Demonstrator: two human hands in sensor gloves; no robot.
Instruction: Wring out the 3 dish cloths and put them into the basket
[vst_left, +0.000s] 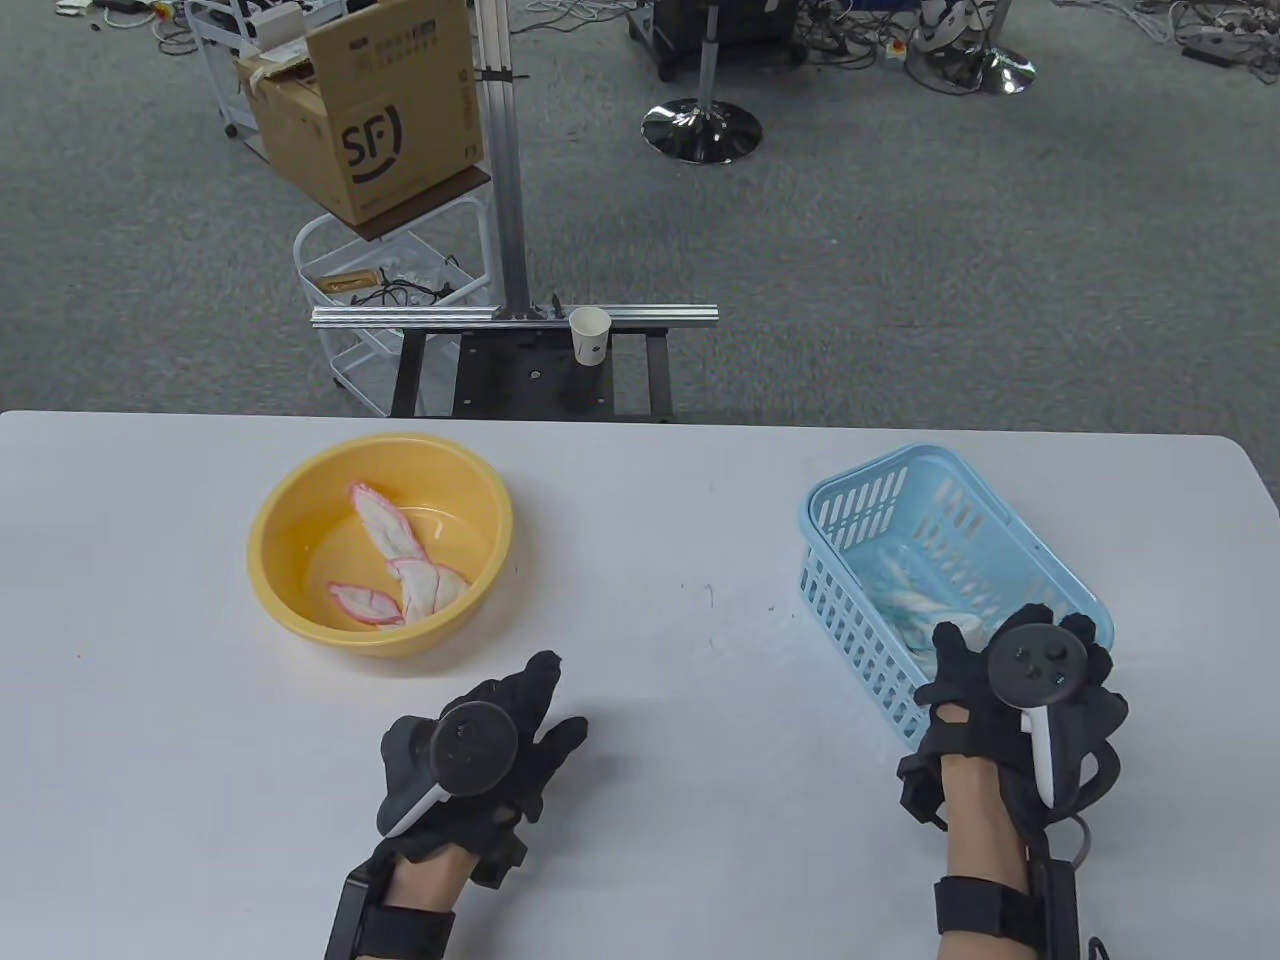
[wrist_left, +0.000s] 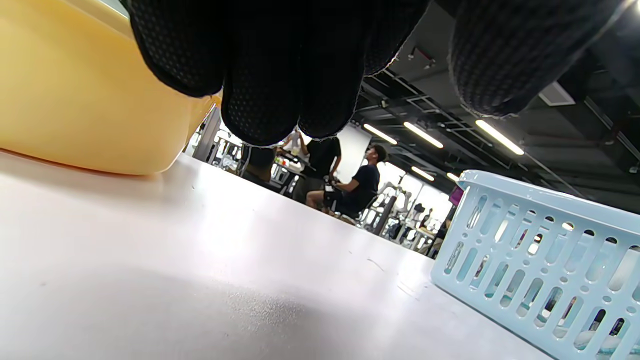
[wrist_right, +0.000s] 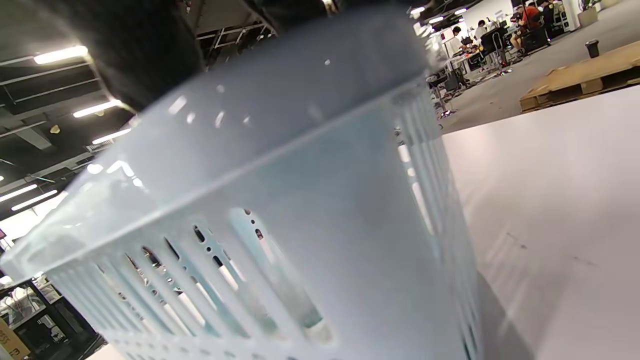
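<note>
A yellow basin (vst_left: 270, 520) stands at the table's left with pink-edged white dish cloth (vst_left: 400, 560) lying twisted in it. The light blue basket (vst_left: 870, 480) stands at the right and holds a white and blue dish cloth (vst_left: 915, 600). My right hand (vst_left: 1000, 635) hangs over the basket's near corner, and its thumb and fingers pinch the near end of that cloth. My left hand (vst_left: 500, 710) lies flat on the table below the basin with straight fingers (wrist_left: 280, 75) and holds nothing. The right wrist view is filled by the basket wall (wrist_right: 300, 200).
A paper cup (vst_left: 590, 335) stands on a metal rail behind the table's far edge. Bare white table (vst_left: 680, 600) lies between basin and basket. A cardboard box (vst_left: 380, 120) sits on a cart further back. People sit far off in the left wrist view.
</note>
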